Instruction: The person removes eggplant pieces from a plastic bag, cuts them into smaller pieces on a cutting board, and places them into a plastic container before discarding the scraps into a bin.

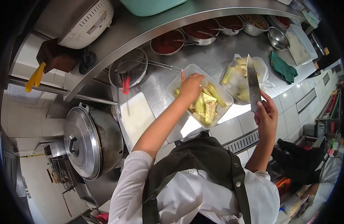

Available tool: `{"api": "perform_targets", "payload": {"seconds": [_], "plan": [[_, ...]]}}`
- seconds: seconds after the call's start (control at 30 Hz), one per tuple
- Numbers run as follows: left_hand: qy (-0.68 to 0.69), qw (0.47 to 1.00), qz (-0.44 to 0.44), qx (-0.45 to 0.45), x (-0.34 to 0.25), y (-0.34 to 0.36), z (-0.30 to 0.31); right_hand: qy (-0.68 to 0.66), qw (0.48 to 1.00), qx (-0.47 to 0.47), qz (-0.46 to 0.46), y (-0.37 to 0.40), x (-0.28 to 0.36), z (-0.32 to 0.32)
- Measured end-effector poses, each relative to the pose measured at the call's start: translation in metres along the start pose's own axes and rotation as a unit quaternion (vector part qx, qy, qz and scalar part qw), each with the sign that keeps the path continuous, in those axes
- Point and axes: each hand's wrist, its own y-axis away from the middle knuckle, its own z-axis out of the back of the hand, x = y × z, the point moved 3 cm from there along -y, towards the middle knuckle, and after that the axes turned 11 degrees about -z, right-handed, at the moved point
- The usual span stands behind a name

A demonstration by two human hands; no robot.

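Tub (221, 114) mid-frame on the steel bench (209, 59), yellow-green pieces (210, 112) heaped in its lower half. Your left hand (190, 87) reaches in at the tub's upper left, fingers bent downward; tips hidden, so can't tell whether they grip a piece. Your right hand (266, 112), right of centre, is closed around the knife (253, 82) at its handle end, blade pointing to the top of the frame across the clear bag (262, 66). Handling notes: keep that edge clear of the thin plastic and well apart from your left fingers. Pieces look soft and slick; lift from beneath, lightly, few at once. Tub sits near the bench edge, so avoid leaning on its wall. White board (136, 115), left of the tub, would suit any cutting.
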Motion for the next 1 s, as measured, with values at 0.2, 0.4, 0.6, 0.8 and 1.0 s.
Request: {"api": "perform_targets", "payload": {"seconds": [0.2,0.4,0.6,0.8,1.0], "plan": [[0.125,0.954,0.041,-0.270,0.027,-0.001,0.004,-0.083,0.996,-0.039,0.004,0.017,-0.005,0.017],[0.498,0.854,0.078,-0.129,0.000,0.006,0.000,-0.173,0.980,-0.096,0.037,0.047,-0.015,0.043],[0.295,0.946,-0.098,-0.097,-0.088,-0.019,0.018,-0.188,0.977,-0.095,-0.040,0.052,-0.030,0.098],[-0.021,0.982,-0.175,-0.064,-0.147,-0.118,-0.071,0.056,0.990,-0.129,0.023,-0.059,-0.005,0.116],[-0.135,0.906,-0.061,0.398,-0.192,-0.135,-0.082,0.294,0.936,-0.101,0.165,-0.192,-0.019,0.095]]}}
